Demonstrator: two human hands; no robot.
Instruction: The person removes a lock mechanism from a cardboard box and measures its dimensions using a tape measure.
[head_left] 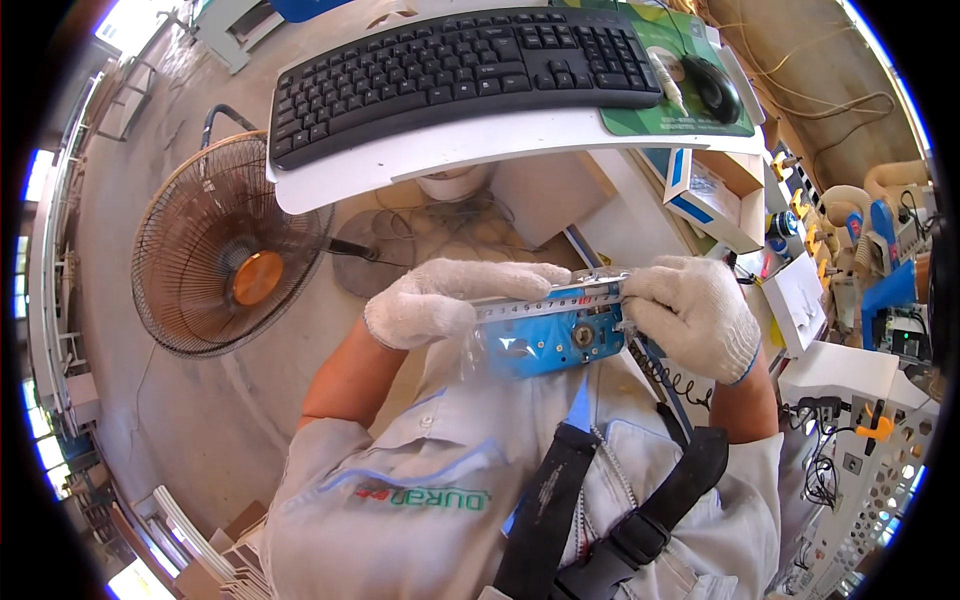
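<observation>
- Holding a blue plate in clear wrap up near the chest, both gloved hands are bracing it level.
- Left hand fingers are lying pressed along its top edge.
- Right hand fingers are pinching the right end, below the keyboard table's near edge.

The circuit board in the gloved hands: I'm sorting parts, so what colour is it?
Blue circuit board, inside a clear bag, seen in the head view.

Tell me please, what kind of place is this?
Probably a factory or workshop workstation. The gloved left hand and right hand hold a blue metal part in a clear bag; nearby are a keyboard on a shelf, a floor fan and cabled equipment.
</observation>
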